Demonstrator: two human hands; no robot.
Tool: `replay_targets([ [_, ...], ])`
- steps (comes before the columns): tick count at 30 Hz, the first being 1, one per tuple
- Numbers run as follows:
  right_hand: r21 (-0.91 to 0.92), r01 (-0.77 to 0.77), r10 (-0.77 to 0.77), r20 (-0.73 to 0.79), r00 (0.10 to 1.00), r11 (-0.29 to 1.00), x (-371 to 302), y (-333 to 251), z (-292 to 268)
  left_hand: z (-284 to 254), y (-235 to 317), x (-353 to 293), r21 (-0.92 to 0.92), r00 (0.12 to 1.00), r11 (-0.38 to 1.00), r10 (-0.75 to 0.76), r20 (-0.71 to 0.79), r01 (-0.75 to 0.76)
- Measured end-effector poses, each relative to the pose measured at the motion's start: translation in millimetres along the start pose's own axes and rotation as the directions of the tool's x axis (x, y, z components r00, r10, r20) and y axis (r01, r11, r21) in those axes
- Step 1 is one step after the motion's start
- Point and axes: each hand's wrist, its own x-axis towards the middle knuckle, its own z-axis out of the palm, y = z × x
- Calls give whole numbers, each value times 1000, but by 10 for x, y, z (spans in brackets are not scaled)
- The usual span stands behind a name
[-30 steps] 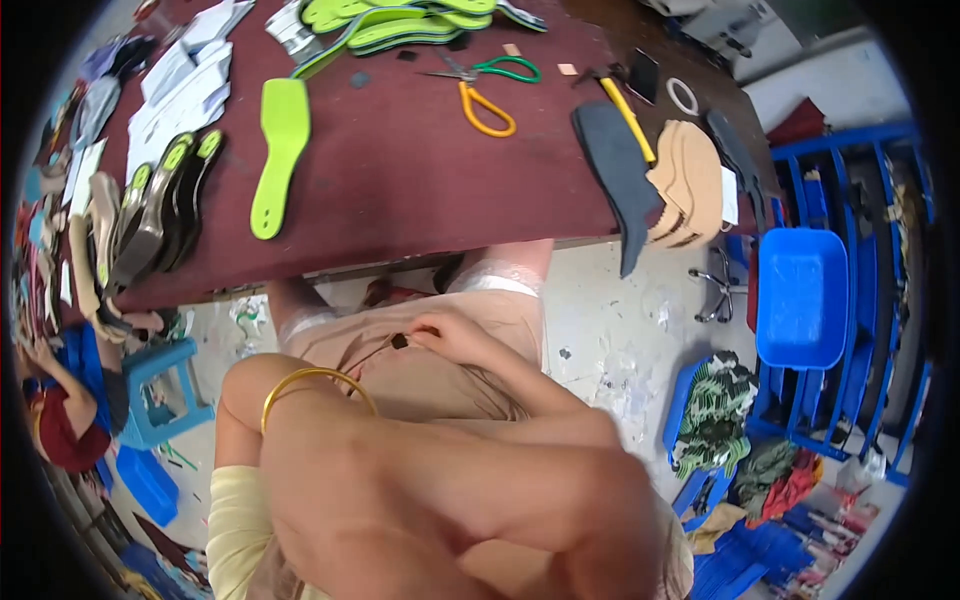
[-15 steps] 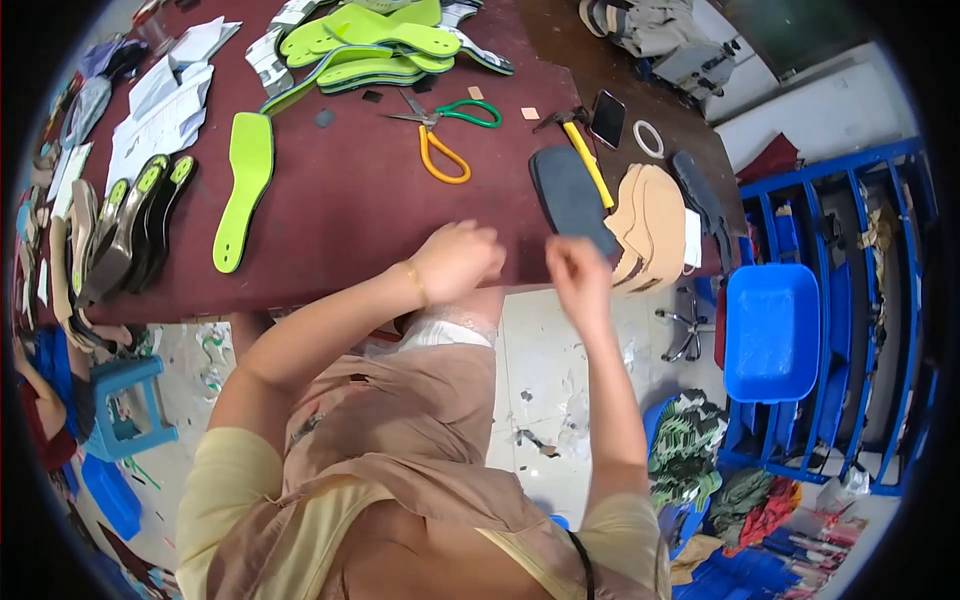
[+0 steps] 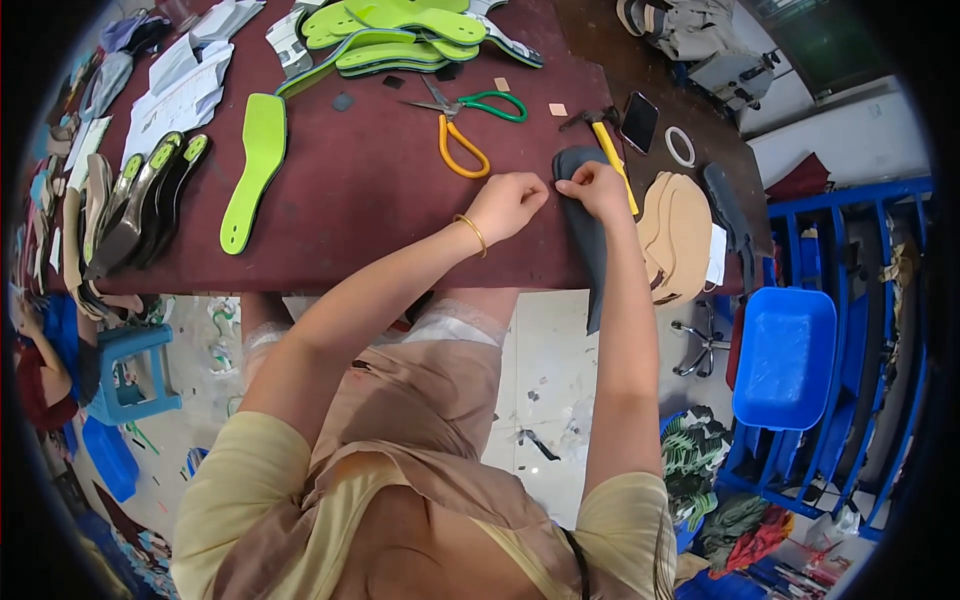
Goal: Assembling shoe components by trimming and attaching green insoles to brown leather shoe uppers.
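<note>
My right hand [image 3: 597, 190] is closed in a pinch at the left edge of a dark grey insole-shaped sheet [image 3: 588, 255], whose narrow lower end reaches past the table's front edge. Just left of it, my left hand [image 3: 508, 207] is curled with thumb and fingers together; anything between them is too small to make out. Orange-and-green-handled scissors [image 3: 452, 118] lie beyond my left hand. A yellow-handled hammer [image 3: 617, 170] and a stack of tan insoles [image 3: 680, 235] lie to the right of my right hand. One lime-green insole [image 3: 255, 170] rests farther left.
Lime-green insoles [image 3: 400, 55] are piled at the back of the maroon table [image 3: 350, 220]. Dark shoe soles [image 3: 150, 205] and papers [image 3: 190, 95] lie left. A phone [image 3: 639, 122] and white ring [image 3: 679, 147] lie right, near a blue bin [image 3: 786, 360] on blue racking.
Both hands have moved forward over the table, the right one onto the dark grey sheet. The sheet's lower end now overhangs the front edge. The whole view has shifted slightly.
</note>
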Motion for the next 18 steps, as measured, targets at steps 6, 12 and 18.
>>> replay_targets([
  [6, 149, 3, 4, -49, 999, 989, -49, 55, 35, 209, -34, 214, -165, 982, 986, -46, -182, 16],
  [12, -363, 197, -316, -308, 897, 911, -175, -62, 236, 473, -147, 334, -157, 961, 987, -77, -264, 36],
  [18, 370, 278, -29, -556, 830, 887, -383, 251, 286, 445, -146, 372, -384, 990, 917, -134, -39, 108],
])
